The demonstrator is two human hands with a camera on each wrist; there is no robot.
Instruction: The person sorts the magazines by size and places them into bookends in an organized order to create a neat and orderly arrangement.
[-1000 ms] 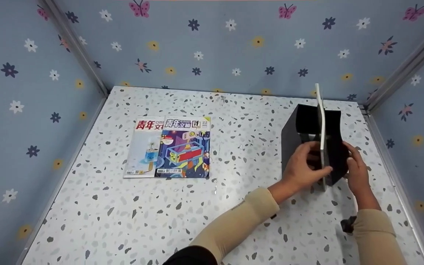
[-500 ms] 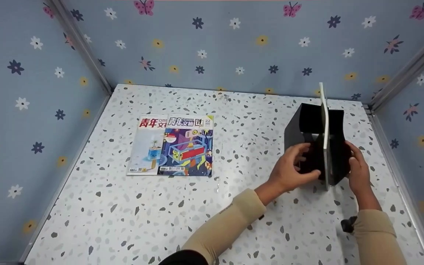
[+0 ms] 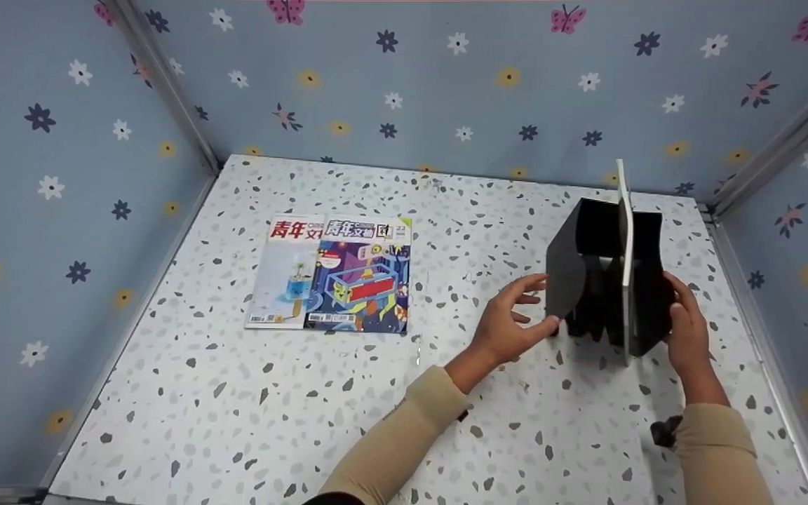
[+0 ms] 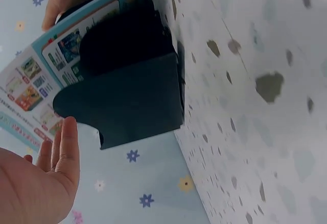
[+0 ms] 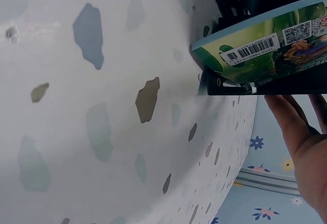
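Note:
A black magazine file (image 3: 564,270) stands on the table at the right, its open front facing me. One magazine (image 3: 628,280) is upright inside it, rising above its sides; the right wrist view shows a barcode on this magazine's cover (image 5: 286,40). My left hand (image 3: 506,326) is beside the file's left panel, fingers loosely spread and holding nothing. In the left wrist view its fingertips come right up to the panel's curved edge. My right hand (image 3: 688,333) rests its extended fingers (image 5: 286,119) against the outside of the right panel.
Two magazines lie overlapping on the table's left half: a pale one (image 3: 278,280) partly under a purple one (image 3: 362,287). Flower-patterned walls (image 3: 446,84) enclose the speckled table (image 3: 292,414) at the back and sides. The file stands near the right edge.
My left hand has let go of the magazine in the file and drawn out leftward to the left panel's outer side. My right hand stays at the right panel.

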